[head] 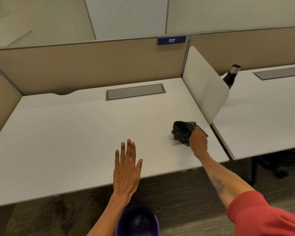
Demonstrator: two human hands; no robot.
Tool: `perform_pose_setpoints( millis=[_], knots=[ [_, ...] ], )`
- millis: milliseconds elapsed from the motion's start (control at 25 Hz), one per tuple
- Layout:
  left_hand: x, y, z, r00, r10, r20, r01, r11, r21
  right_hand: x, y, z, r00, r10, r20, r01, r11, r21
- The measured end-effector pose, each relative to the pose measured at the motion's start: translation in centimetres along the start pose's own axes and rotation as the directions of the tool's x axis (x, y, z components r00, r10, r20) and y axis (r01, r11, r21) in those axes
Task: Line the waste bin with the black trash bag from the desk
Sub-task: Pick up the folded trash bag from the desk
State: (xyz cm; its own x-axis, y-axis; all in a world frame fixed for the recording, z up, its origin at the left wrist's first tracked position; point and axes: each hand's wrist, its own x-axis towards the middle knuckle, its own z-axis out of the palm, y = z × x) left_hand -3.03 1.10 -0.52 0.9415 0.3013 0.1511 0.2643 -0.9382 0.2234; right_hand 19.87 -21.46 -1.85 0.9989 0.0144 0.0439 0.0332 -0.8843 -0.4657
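Right hand (pixel 198 142) closed around a crumpled black trash bag (pixel 181 132) — fingers wrapped over the near right side of the wad, most of the plastic bulging out to the left of the knuckles. The bag sits at the right end of the white bench (pixel 66 133), close to the front edge and just short of the white side divider (pixel 204 86); whether it touches the surface or is slightly lifted cannot be told. Right forearm is bare, with a red sleeve (pixel 266 215) pushed up above the elbow.

Left hand (pixel 127 169) spread flat, palm down, fingers straight and slightly apart, holding nothing; it lies over the front edge of the bench, well to the left of the bag.

Purple waste bin (pixel 137 222) stands on the carpeted floor below the left forearm, mouth open upward, interior unlined — partly cut off by the bottom of the view.

Other items: grey cable hatch (pixel 135 91) set into the bench near the back; blue "137" plate (pixel 171 40) on the tan partition; dark bottle (pixel 232 74) with metal cap on the neighbouring bench, behind the divider.
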Motion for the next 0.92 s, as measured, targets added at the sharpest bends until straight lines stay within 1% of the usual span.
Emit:
perform_pose_setpoints(
  millis=[120, 200, 320, 400, 640, 760, 920],
  knots=[
    [-1.2, 0.0, -1.0, 1.000, 0.012, -0.013, -0.012, 1.000, 0.001, -1.3, -0.4, -2.3, 0.999, -0.011, -0.048, 0.010, 1.000, -0.009],
    [-2.3, -0.3, -1.7, 1.000, 0.017, -0.015, -0.017, 1.000, -0.008, -2.7, -0.9, -4.0, 0.994, -0.031, -0.104, 0.029, 0.999, -0.016],
    [-4.2, -0.6, -3.1, 0.999, 0.028, -0.031, -0.029, 0.999, -0.025, -5.2, -1.9, -6.7, 0.980, -0.089, -0.178, 0.070, 0.992, -0.108],
    [-5.8, -0.9, -4.3, 0.998, 0.039, -0.053, -0.042, 0.998, -0.044, -7.5, -2.5, -8.3, 0.973, -0.140, -0.184, 0.105, 0.977, -0.184],
    [-10.9, -2.4, -8.8, 0.990, 0.073, -0.124, -0.080, 0.995, -0.054, -15.8, -5.7, -12.0, 0.938, -0.275, -0.211, 0.221, 0.943, -0.247],
    [-13.7, -3.6, -10.8, 0.987, 0.084, -0.135, -0.094, 0.994, -0.065, -20.3, -7.4, -13.4, 0.899, -0.356, -0.256, 0.297, 0.924, -0.242],
    [-17.6, -5.0, -13.1, 0.980, 0.130, -0.152, -0.144, 0.986, -0.088, -27.0, -9.6, -15.0, 0.800, -0.505, -0.324, 0.452, 0.863, -0.228]
  ],
)
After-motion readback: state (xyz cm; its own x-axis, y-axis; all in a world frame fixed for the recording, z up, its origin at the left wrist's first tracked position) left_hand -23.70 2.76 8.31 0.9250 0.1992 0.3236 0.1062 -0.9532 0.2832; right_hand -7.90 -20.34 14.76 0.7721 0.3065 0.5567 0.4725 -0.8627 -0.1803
